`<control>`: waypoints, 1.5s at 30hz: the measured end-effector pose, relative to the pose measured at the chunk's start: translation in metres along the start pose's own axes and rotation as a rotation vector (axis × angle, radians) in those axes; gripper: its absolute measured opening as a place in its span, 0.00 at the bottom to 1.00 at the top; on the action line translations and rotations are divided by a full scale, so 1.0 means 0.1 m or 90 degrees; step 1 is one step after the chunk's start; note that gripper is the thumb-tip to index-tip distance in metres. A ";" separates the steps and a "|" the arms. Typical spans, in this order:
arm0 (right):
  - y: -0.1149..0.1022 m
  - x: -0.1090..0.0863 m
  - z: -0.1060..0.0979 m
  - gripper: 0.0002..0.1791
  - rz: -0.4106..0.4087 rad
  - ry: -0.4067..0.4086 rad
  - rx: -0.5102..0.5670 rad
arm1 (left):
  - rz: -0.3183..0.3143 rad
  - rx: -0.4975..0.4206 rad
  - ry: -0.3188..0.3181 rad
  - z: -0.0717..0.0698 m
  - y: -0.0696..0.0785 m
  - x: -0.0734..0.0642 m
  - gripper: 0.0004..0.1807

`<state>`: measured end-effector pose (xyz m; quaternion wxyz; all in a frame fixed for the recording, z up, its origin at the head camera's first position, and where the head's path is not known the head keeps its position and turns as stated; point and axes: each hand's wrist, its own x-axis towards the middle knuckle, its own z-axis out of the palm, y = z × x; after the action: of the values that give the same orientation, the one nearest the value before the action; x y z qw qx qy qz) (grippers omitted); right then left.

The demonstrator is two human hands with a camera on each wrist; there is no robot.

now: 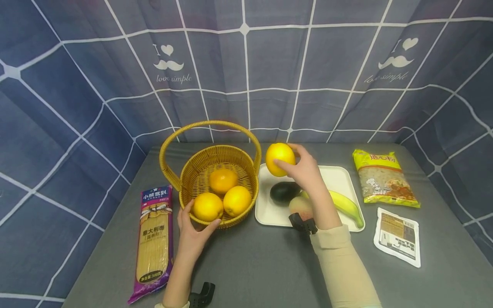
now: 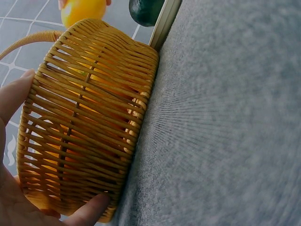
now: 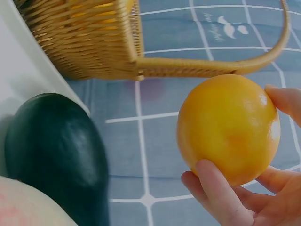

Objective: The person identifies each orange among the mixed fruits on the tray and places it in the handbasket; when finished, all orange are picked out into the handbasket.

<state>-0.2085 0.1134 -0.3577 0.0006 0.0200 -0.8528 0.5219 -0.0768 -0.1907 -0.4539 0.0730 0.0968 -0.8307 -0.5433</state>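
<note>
Raised above the back of the white tray (image 1: 265, 214), an orange (image 1: 280, 159) is held between the thumb and fingers of my right hand (image 1: 304, 169); the right wrist view shows the same orange (image 3: 229, 129) up close. My left hand (image 1: 192, 237) grips the near side of the wicker basket (image 1: 252, 188), thumb and fingers spread along its rim and wall. Inside the basket lie three oranges, one orange (image 1: 224, 181) at the back and two in front. Below my right arm, the tray bears a dark green avocado (image 1: 284, 193), a peach (image 1: 300, 207) and a banana (image 1: 344, 205).
A pack of pasta (image 1: 154, 239) lies left of the basket. Right of the tray are a yellow bag of food (image 1: 385, 179) and a flat white-edged packet (image 1: 398, 236). The basket's tall handle (image 1: 209, 123) arches up at the back, before a checked curtain (image 1: 277, 64).
</note>
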 end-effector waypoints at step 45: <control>-0.71 0.05 1.62 0.41 -0.104 -0.226 0.046 | 0.017 0.013 0.014 -0.02 0.07 -0.03 0.49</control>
<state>-0.2077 -0.0628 -0.3685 -0.1081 0.1812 -0.8156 0.5389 -0.0745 -0.1891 -0.4464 0.0883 0.0925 -0.8368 -0.5324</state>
